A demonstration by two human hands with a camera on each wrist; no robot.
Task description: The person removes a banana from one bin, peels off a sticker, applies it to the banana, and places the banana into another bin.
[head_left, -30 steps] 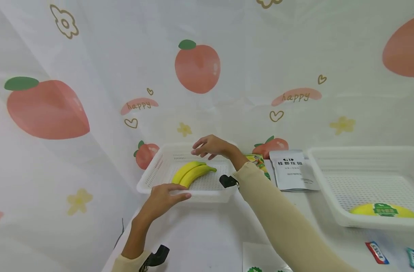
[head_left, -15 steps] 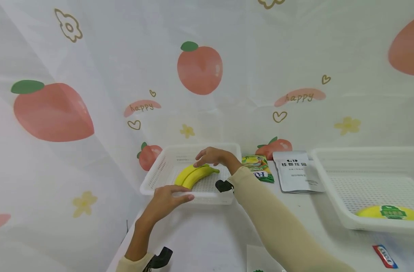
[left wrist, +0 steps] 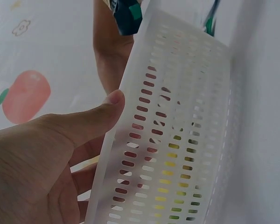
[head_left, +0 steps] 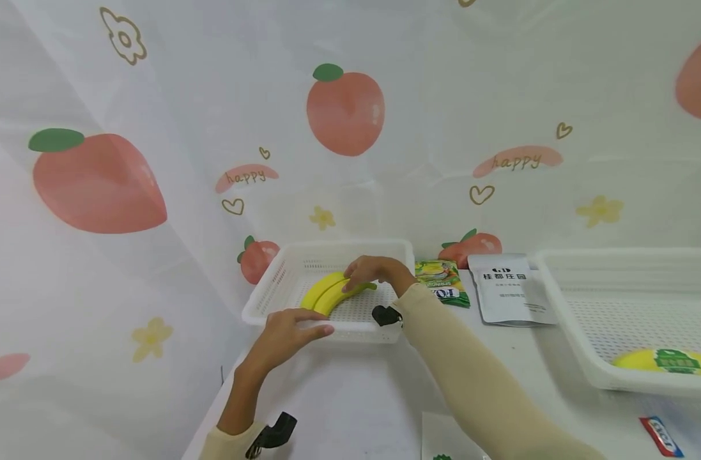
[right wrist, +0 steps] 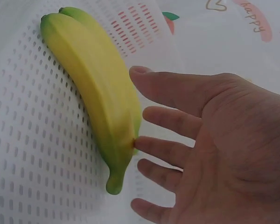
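Note:
Two yellow bananas (head_left: 334, 296) lie side by side in a white perforated plastic basket (head_left: 358, 331) at the back left. My left hand (head_left: 287, 333) holds the basket's near rim. In the left wrist view its thumb lies along the outside of the basket wall (left wrist: 170, 140), with the other fingers behind it. My right hand (head_left: 376, 271) reaches into the basket over the stem end of the bananas. In the right wrist view its fingers are spread beside the bananas (right wrist: 95, 88), one fingertip right at the peel.
Beyond my right wrist are a green-yellow packet (head_left: 442, 281) and a silver pouch (head_left: 510, 291). A second white basket (head_left: 606, 377) on the right holds a yellow labelled item (head_left: 666, 361). A small red-blue packet (head_left: 662, 436) and a clear bag (head_left: 450, 437) lie in front.
My right hand has come down from above the basket to the stem end of the bananas. My left hand stays at the rim. The head view has shifted slightly.

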